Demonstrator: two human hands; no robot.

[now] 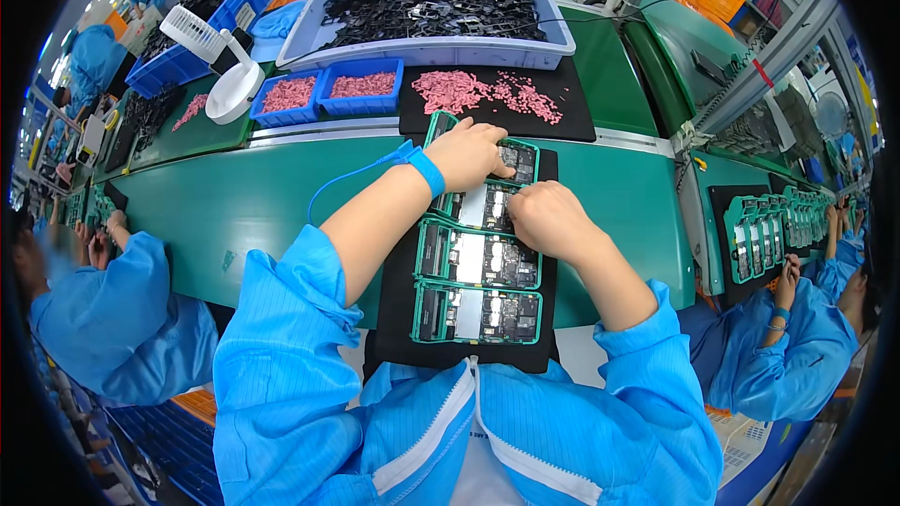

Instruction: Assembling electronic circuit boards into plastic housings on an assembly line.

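Green frames holding phone-like assemblies of circuit boards and silver strips stand in a column before me; the nearest frame and the one beyond it show fully. My left hand, with a blue wrist strap, lies over the farthest frame, fingers stretched out and fingertips on its right part. My right hand is closed, its fingertips pressed together at the right side of the second-farthest frame. What they pinch, if anything, is hidden. Both hands partly cover the two far frames.
A black mat lies under the frames on the green bench. Beyond are pink pieces, small blue bins, a large tub of black parts and a white fan. Co-workers sit left and right.
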